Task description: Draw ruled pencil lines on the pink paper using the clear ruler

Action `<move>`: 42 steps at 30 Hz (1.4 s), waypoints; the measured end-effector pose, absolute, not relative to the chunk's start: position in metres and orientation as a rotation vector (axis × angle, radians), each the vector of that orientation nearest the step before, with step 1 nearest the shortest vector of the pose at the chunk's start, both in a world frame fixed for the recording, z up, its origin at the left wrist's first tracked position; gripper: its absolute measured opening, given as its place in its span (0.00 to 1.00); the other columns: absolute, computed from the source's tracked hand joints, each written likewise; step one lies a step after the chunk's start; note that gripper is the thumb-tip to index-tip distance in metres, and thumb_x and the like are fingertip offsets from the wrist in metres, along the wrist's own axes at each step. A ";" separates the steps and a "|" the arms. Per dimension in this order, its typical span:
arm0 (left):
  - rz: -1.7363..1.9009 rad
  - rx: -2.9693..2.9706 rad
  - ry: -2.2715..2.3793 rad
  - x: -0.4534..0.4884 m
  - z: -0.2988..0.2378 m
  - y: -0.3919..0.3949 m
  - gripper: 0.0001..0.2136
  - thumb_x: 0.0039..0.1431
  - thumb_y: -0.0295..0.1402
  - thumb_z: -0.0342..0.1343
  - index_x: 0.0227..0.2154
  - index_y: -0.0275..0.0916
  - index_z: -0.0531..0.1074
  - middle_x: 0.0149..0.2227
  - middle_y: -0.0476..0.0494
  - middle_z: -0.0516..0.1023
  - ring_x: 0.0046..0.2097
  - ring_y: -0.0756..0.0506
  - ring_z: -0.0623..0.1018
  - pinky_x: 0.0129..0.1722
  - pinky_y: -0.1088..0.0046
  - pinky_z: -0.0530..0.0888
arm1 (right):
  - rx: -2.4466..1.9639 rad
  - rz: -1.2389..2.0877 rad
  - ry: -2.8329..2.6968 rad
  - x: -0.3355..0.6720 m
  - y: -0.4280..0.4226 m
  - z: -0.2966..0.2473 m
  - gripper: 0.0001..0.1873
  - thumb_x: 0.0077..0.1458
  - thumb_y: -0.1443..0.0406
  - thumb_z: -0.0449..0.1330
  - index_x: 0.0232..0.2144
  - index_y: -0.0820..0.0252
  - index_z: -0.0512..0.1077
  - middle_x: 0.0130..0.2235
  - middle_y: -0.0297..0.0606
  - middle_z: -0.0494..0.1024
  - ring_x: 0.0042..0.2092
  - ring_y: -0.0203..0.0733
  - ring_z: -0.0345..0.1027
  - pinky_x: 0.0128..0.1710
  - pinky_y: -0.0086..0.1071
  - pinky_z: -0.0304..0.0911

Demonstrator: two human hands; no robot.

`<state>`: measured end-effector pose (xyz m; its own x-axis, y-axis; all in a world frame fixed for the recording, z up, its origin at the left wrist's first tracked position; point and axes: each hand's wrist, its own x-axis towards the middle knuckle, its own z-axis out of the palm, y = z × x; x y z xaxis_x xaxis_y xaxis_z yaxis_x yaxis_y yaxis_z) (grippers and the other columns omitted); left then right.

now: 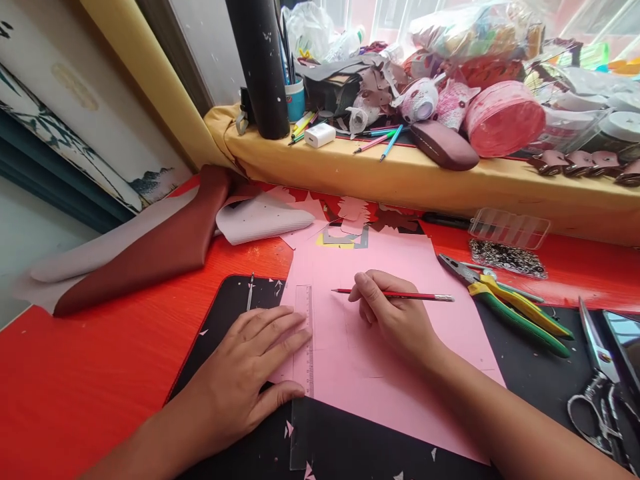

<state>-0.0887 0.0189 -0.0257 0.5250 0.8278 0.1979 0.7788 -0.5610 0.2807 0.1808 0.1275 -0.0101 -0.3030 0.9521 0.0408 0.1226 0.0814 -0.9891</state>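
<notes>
A large sheet of pink paper [400, 400] with faint pencil lines lies on a black mat [370, 453]. Along its left side, a clear plastic ruler [303, 373] runs up and down and sticks out past the sheet's near edge. My left hand [265, 360] rests flat on the ruler, fingers spread. Between the thumb and fingers of my right hand [390, 313] is a red-and-black pencil [400, 294]. Its tip points left, over the paper near the ruler; I cannot tell whether it touches the sheet.
Pliers [510, 307] and scissors [595, 373] lie to the right, beside a phone [625, 333]. A clear box of small metal rings [507, 257] sits behind them. Rolled brown leather [150, 260] is at left. Paper scraps [353, 217] lie behind the sheet; a cluttered ledge [340, 160] runs along the back.
</notes>
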 end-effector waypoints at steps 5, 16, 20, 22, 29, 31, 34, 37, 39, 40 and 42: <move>0.483 2.627 1.366 -0.087 -0.023 0.018 0.24 0.78 0.46 0.56 0.71 0.44 0.70 0.72 0.40 0.73 0.73 0.35 0.69 0.74 0.52 0.65 | -1.114 1.318 -1.563 0.179 0.128 -0.010 0.31 0.70 0.40 0.62 0.26 0.57 0.77 0.18 0.30 0.67 0.21 0.38 0.62 0.25 0.35 0.59; 0.494 2.626 1.277 -0.089 -0.026 0.020 0.27 0.77 0.46 0.58 0.73 0.45 0.67 0.72 0.40 0.73 0.73 0.35 0.71 0.75 0.50 0.67 | -1.080 1.348 -1.664 0.173 0.121 -0.009 0.29 0.73 0.43 0.60 0.29 0.57 0.79 0.20 0.31 0.70 0.22 0.38 0.64 0.24 0.34 0.60; 0.485 2.643 1.285 -0.089 -0.026 0.019 0.27 0.78 0.48 0.56 0.73 0.43 0.67 0.72 0.39 0.72 0.73 0.36 0.70 0.76 0.52 0.65 | -1.073 1.346 -1.679 0.175 0.120 -0.010 0.27 0.75 0.46 0.60 0.31 0.57 0.80 0.20 0.31 0.71 0.22 0.38 0.64 0.25 0.33 0.60; 0.495 2.654 1.286 -0.089 -0.026 0.019 0.26 0.79 0.49 0.54 0.72 0.43 0.68 0.72 0.40 0.72 0.74 0.37 0.69 0.76 0.53 0.63 | -1.069 1.344 -1.681 0.175 0.120 -0.010 0.26 0.75 0.48 0.60 0.31 0.57 0.80 0.21 0.31 0.71 0.22 0.37 0.65 0.25 0.33 0.60; 0.500 2.652 1.297 -0.089 -0.026 0.019 0.25 0.80 0.48 0.53 0.71 0.43 0.68 0.72 0.42 0.72 0.74 0.38 0.69 0.77 0.55 0.61 | -1.075 1.353 -1.678 0.173 0.121 -0.008 0.27 0.74 0.46 0.60 0.30 0.57 0.79 0.21 0.32 0.72 0.23 0.38 0.65 0.24 0.33 0.60; 0.501 2.655 1.293 -0.089 -0.026 0.019 0.25 0.80 0.48 0.53 0.72 0.43 0.68 0.72 0.42 0.72 0.74 0.39 0.68 0.78 0.56 0.60 | -1.078 1.354 -1.677 0.173 0.121 -0.008 0.28 0.74 0.44 0.60 0.30 0.57 0.79 0.21 0.32 0.72 0.23 0.38 0.65 0.24 0.33 0.60; 0.507 2.661 1.290 -0.090 -0.026 0.019 0.24 0.81 0.47 0.52 0.72 0.43 0.68 0.72 0.42 0.72 0.74 0.39 0.68 0.77 0.57 0.59 | -1.075 1.347 -1.689 0.174 0.121 -0.007 0.28 0.74 0.44 0.60 0.30 0.57 0.79 0.21 0.32 0.72 0.23 0.38 0.66 0.24 0.33 0.60; 0.513 2.661 1.291 -0.091 -0.027 0.019 0.24 0.81 0.46 0.53 0.71 0.42 0.68 0.73 0.42 0.72 0.74 0.39 0.67 0.77 0.58 0.58 | -1.062 1.344 -1.700 0.174 0.121 -0.006 0.28 0.74 0.45 0.59 0.30 0.58 0.79 0.21 0.31 0.72 0.23 0.37 0.65 0.25 0.32 0.60; 0.516 2.660 1.289 -0.092 -0.028 0.019 0.24 0.80 0.47 0.53 0.71 0.42 0.68 0.73 0.42 0.71 0.74 0.39 0.67 0.78 0.58 0.58 | -1.052 1.342 -1.704 0.174 0.121 -0.005 0.28 0.75 0.45 0.59 0.31 0.58 0.79 0.22 0.31 0.72 0.23 0.37 0.65 0.26 0.32 0.60; 0.518 2.661 1.286 -0.092 -0.028 0.019 0.24 0.80 0.47 0.53 0.71 0.42 0.68 0.73 0.43 0.71 0.74 0.40 0.67 0.78 0.58 0.57 | -1.048 1.341 -1.706 0.174 0.122 -0.005 0.27 0.75 0.46 0.59 0.31 0.58 0.79 0.22 0.31 0.72 0.23 0.36 0.65 0.26 0.32 0.60; 0.515 2.658 1.284 -0.092 -0.028 0.020 0.24 0.81 0.47 0.53 0.72 0.42 0.68 0.73 0.43 0.71 0.74 0.40 0.66 0.78 0.59 0.57 | -1.045 1.339 -1.709 0.174 0.122 -0.005 0.27 0.75 0.47 0.60 0.31 0.58 0.79 0.22 0.31 0.72 0.24 0.36 0.66 0.27 0.32 0.61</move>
<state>-0.0915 0.0197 -0.0279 0.5762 0.7810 0.2411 0.7312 -0.6243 0.2748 0.1740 0.1217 -0.0053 -0.4158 0.9079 0.0538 0.1651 0.1335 -0.9772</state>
